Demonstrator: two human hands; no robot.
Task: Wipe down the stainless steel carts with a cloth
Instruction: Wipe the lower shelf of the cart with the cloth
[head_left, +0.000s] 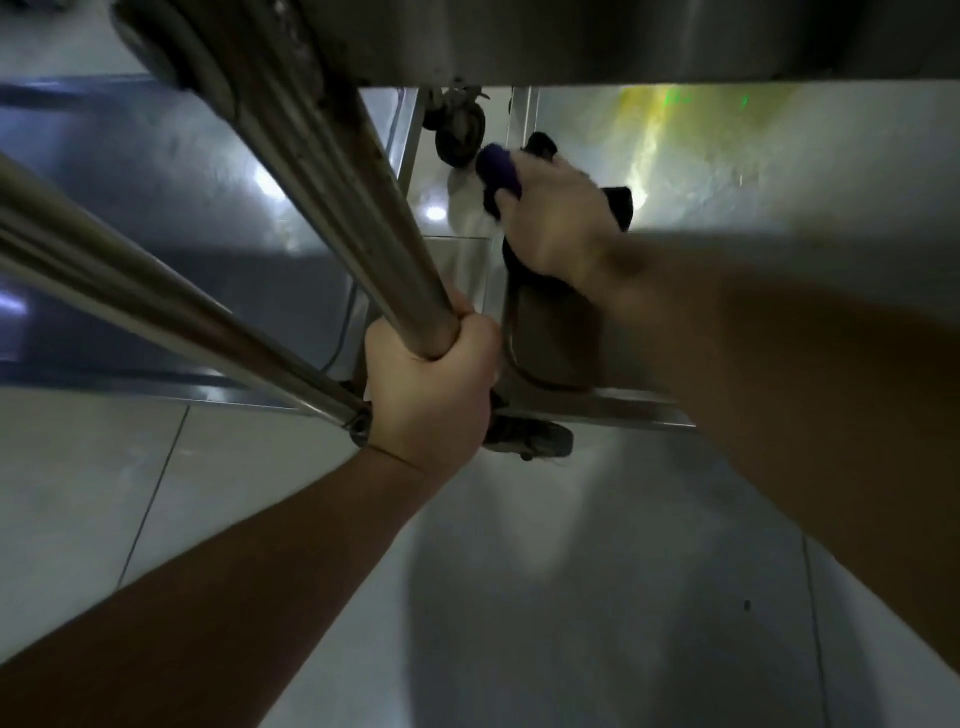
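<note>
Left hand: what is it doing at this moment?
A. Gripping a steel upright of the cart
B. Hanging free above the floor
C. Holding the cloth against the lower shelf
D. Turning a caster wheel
A. The left hand has its fingers curled round the steel upright near its lower end, while the right hand is the one that holds the dark cloth at the cart's lower shelf.
</note>
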